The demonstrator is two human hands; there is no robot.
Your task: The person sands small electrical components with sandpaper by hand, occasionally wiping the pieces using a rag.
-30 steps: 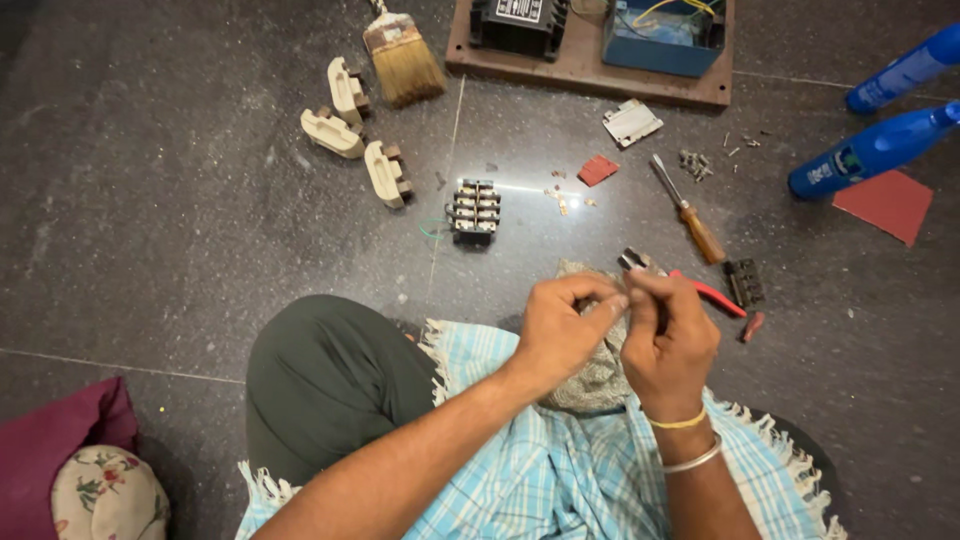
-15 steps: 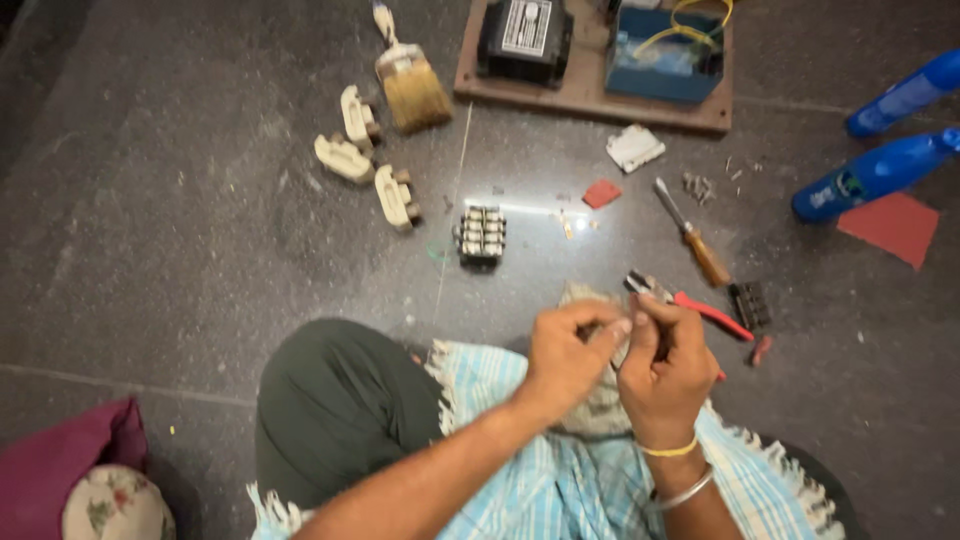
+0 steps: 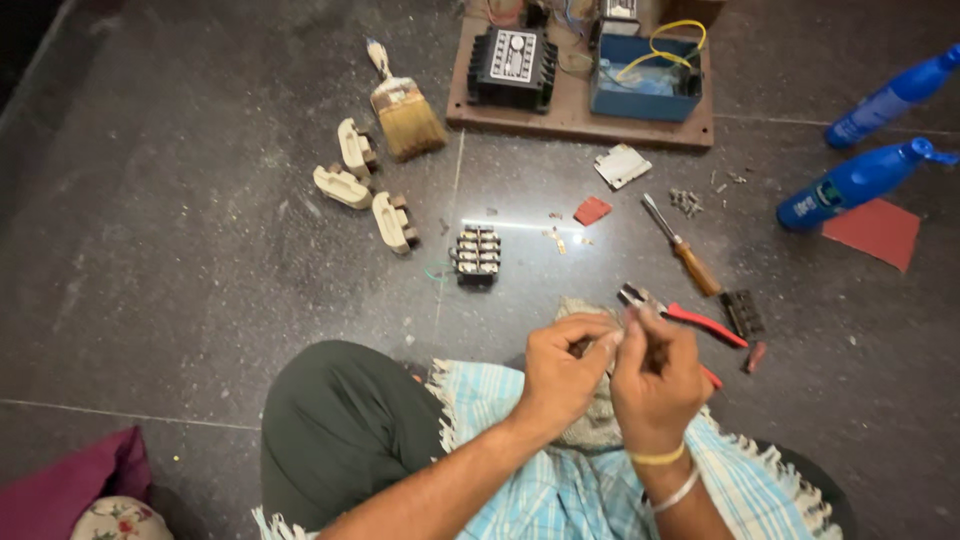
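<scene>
Head view, hands: the left hand (image 3: 560, 375) and the right hand (image 3: 655, 385) were close together over the lap, fingertips meeting.
Left hand: closed, its fingers pinched a small part (image 3: 592, 345); the part was too small to tell what it was.
Right hand: closed, its fingers touched the same small part from the other side.
Under the hands: a grey cloth (image 3: 585, 425) lay on the checked blue fabric (image 3: 560, 490) over the knees.
Just beside the right hand: red-handled pliers (image 3: 690, 322) lay on the dark floor (image 3: 200, 300).
Near the pliers: a screwdriver (image 3: 680, 248) with a wooden handle.
In front of the knees: a black terminal block (image 3: 477, 254).
Further left: three cream switch parts (image 3: 365, 185) and a paint brush (image 3: 402, 110).
Top: a wooden board (image 3: 580, 120) with a black unit and a blue box.
Right: two blue bottles (image 3: 865, 160), lying well apart from the hands.
</scene>
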